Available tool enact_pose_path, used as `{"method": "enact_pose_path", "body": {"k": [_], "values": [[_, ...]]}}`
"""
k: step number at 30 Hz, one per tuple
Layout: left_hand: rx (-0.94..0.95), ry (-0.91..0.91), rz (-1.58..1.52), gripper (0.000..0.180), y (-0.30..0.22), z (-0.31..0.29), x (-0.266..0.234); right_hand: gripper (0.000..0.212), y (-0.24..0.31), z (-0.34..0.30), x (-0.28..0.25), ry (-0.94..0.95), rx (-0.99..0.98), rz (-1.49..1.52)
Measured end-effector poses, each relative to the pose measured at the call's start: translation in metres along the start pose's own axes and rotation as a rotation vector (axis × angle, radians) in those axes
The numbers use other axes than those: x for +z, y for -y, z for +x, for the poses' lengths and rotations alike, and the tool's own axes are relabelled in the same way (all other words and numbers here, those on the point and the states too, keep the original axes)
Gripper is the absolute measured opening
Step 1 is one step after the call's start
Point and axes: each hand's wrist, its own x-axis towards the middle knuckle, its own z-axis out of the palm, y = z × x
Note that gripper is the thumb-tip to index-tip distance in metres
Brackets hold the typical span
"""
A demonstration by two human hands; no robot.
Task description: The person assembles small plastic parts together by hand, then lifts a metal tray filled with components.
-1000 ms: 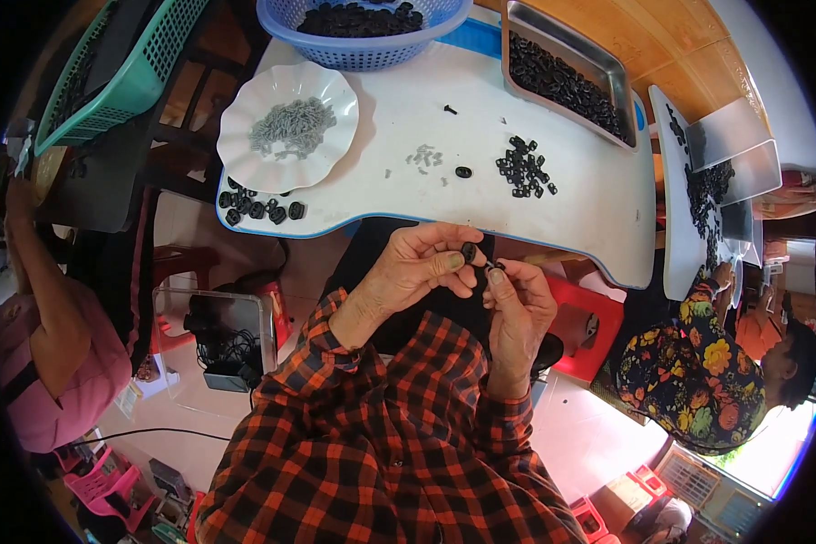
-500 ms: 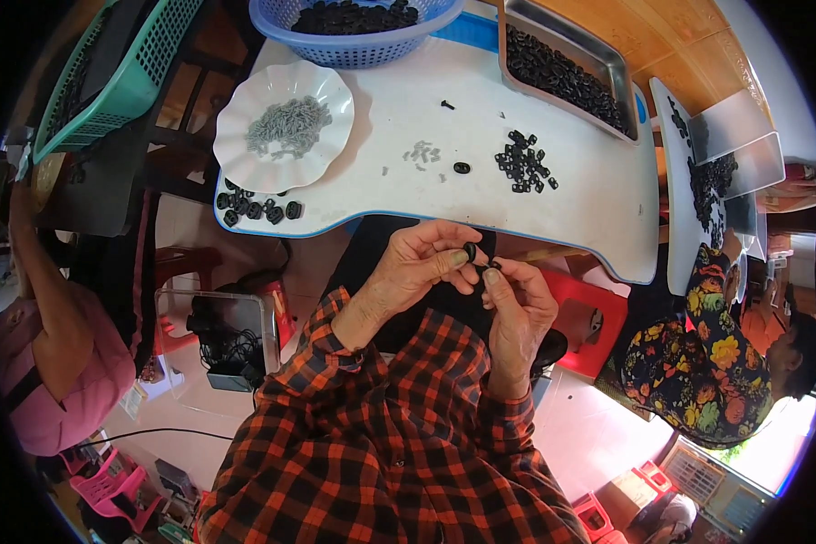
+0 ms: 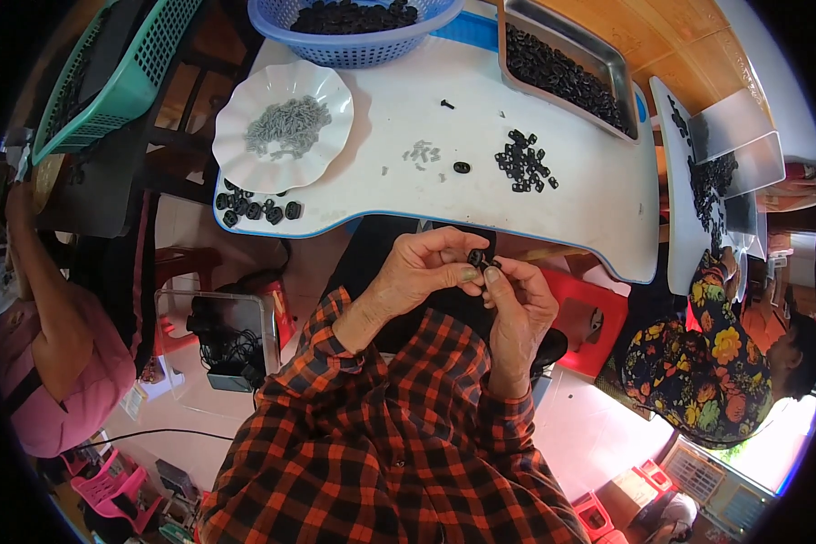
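In front of the table's near edge, my left hand (image 3: 410, 275) pinches a black oval plastic piece (image 3: 475, 257) between thumb and fingers. Its face with openings is partly visible. Close against it, my right hand (image 3: 517, 304) is closed on a small black part (image 3: 493, 264), mostly hidden by the fingertips. On the white table (image 3: 381, 118) sits a similar black oval piece (image 3: 462, 168), left of a pile of small black parts (image 3: 524, 163). A few small grey pieces (image 3: 422, 152) lie nearby. The white scalloped plate (image 3: 231, 136) holds many more grey ones.
Several black oval pieces (image 3: 254, 210) lie beside the plate. A blue basket (image 3: 363, 50) and a metal tray (image 3: 626, 72), both with black parts, stand at the far side. One person in pink (image 3: 72, 372) is at left, another in a floral top (image 3: 698, 363) at right.
The black oval piece has turned in my left fingers, so its face now shows more. It is slightly nearer my right fingertips. My right hand has hardly moved.
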Motion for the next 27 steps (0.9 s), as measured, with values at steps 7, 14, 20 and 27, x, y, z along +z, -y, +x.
{"method": "enact_pose_path", "body": {"k": [7,14,20,27], "values": [[0.001,-0.013,0.064,0.032,-0.0013,0.0,0.0004,0.013,-0.0026,0.0012,-0.0005,-0.003,0.033,-0.003],[-0.01,-0.024,0.114,0.034,-0.0008,-0.0018,-0.0004,0.012,-0.0021,0.0,0.001,-0.033,0.04,0.009],[-0.019,-0.037,0.117,0.034,-0.0009,-0.0019,0.0003,0.012,-0.0032,0.0001,0.0009,-0.018,0.057,0.007],[0.01,-0.013,0.13,0.034,0.002,-0.0019,-0.0018,0.011,-0.0014,0.0003,0.0005,-0.011,0.059,-0.016]]}}
